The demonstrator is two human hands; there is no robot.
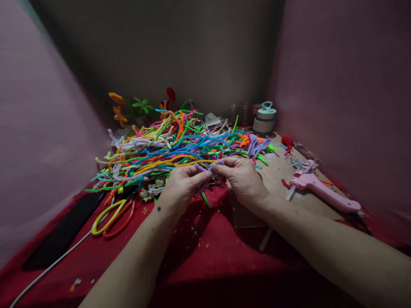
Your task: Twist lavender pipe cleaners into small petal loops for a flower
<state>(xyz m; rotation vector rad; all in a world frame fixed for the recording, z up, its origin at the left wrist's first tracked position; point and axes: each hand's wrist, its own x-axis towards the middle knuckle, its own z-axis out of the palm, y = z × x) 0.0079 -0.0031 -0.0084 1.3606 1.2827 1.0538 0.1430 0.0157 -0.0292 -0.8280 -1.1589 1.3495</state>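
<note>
Both hands meet over the front of the table, pinching a purple pipe cleaner between them. My left hand grips it with thumb and forefinger; its lower fingers are partly hidden. From the other side, my right hand pinches the same piece, fingertips almost touching the left ones. Just beyond lies a big loose pile of colourful pipe cleaners. Bent purple pipe cleaner loops rest at the pile's right end.
Scissors with yellow and red handles lie left, beside a black flat object and a white cable. A pink glue gun rests on a board at right. Behind stand a lidded jar and pipe-cleaner flowers.
</note>
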